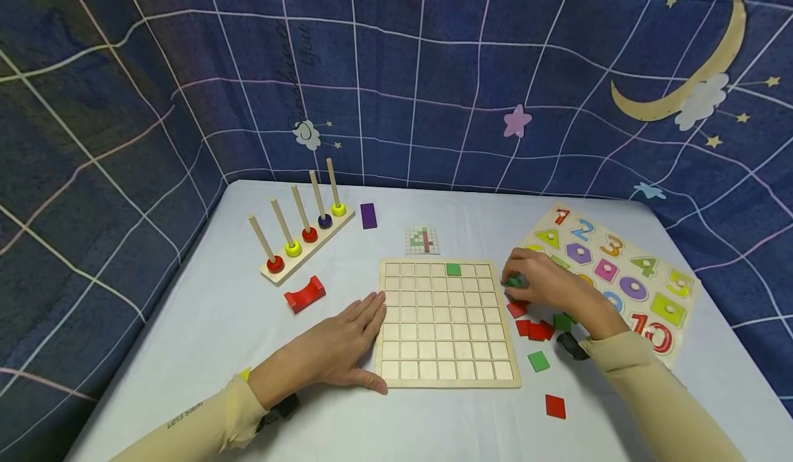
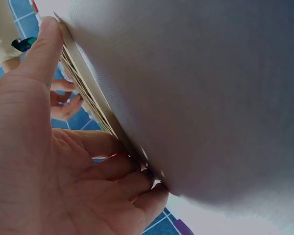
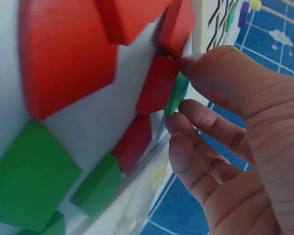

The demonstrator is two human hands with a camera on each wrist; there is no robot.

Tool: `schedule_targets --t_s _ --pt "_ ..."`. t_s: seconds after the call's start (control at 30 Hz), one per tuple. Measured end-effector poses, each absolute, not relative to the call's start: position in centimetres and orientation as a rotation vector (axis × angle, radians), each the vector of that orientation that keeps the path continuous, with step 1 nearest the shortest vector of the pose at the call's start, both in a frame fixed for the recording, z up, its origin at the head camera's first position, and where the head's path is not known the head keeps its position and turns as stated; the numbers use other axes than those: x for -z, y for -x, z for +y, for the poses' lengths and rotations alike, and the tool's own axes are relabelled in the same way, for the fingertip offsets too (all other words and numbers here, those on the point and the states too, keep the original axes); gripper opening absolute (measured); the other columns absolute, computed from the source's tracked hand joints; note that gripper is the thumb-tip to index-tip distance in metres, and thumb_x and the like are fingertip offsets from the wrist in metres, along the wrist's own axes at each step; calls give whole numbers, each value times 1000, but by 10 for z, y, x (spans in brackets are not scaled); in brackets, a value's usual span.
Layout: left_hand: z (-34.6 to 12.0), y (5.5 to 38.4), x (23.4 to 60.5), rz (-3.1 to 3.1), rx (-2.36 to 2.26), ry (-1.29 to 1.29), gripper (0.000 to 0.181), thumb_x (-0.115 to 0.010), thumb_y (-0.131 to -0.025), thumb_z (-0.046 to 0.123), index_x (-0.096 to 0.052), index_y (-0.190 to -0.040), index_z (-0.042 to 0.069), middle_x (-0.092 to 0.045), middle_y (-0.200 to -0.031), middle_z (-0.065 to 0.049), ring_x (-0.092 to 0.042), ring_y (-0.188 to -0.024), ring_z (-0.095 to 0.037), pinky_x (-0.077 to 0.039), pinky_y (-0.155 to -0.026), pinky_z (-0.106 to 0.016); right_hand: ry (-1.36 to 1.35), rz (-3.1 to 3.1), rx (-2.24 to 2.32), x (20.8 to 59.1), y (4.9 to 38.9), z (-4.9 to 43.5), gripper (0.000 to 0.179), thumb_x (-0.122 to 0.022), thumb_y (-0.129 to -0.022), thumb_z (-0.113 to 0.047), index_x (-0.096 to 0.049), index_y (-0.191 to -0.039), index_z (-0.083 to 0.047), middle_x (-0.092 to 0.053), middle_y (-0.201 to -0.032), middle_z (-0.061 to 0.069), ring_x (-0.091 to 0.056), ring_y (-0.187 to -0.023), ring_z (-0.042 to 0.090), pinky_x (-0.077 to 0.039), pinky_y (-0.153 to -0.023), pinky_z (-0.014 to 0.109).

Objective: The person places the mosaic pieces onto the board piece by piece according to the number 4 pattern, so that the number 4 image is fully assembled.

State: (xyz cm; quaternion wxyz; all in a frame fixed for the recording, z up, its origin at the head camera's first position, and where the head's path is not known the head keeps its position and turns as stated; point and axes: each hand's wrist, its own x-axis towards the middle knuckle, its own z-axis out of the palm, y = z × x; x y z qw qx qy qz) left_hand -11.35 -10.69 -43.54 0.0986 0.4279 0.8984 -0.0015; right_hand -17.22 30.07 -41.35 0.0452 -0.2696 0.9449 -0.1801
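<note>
A wooden grid board lies flat on the white table. One green square tile sits in its top row. My left hand rests along the board's left edge, its fingers straight and its thumb near the lower corner. Past the board's right edge, my right hand pinches a green tile between thumb and fingers. Loose red tiles and green tiles lie below that hand, several of them in a cluster. A small pattern card lies beyond the board.
At the left stands a peg stacker with coloured rings on its pegs. In front of it lies a red curved block, and a purple block is near the back. A number puzzle board lies at the right, partly under the right forearm.
</note>
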Motion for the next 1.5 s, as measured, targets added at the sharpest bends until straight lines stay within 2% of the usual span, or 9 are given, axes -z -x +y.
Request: schedule_targets --t_s 0.23,0.33,0.8,1.0,1.2,1.5 --pt "-108 114 433 2668 14 -1289 123 -62 -87 84 -34 -162 -10 -30 -173 -29 -32 -163 -41 -36 -132 -47 768 2869 529 415 172 307 8 -82 -90 -6 -77 -96 -9 -66 -97 5 -59 -81 17 -57 -72 26" --pt "-108 114 432 2666 2 -1287 123 -62 -88 84 -34 -162 -11 -30 -173 -30 -33 -163 -42 -36 -132 -47 777 2868 544 416 172 307 9 -81 -90 -3 -77 -95 -9 -64 -96 5 -59 -81 16 -56 -71 24" --pt "-108 112 434 2674 10 -1293 123 -64 -87 83 -35 -162 -10 -31 -173 -29 -34 -162 -42 -36 -132 -47 964 2869 610 410 175 287 8 -78 -93 -2 -77 -99 -7 -66 -103 5 -62 -85 18 -62 -75 32" --pt "-108 112 434 2676 12 -1297 122 -63 -88 83 -35 -162 -10 -31 -172 -30 -33 -162 -42 -37 -131 -47 1125 2860 572 406 180 270 7 -80 -93 -2 -77 -98 -6 -65 -99 6 -59 -83 19 -56 -70 25" --pt "-107 112 432 2668 12 -1288 123 -64 -88 83 -34 -162 -10 -30 -173 -30 -33 -163 -42 -36 -132 -47 1271 2842 579 407 188 250 8 -79 -93 0 -74 -94 -7 -65 -97 7 -57 -81 19 -52 -67 25" --pt "-106 112 431 2650 17 -1261 123 -65 -87 82 -33 -163 -9 -29 -174 -28 -31 -163 -41 -35 -132 -47 1404 2765 537 417 194 215 7 -78 -93 -1 -74 -93 -7 -65 -95 7 -53 -84 15 -52 -72 27"
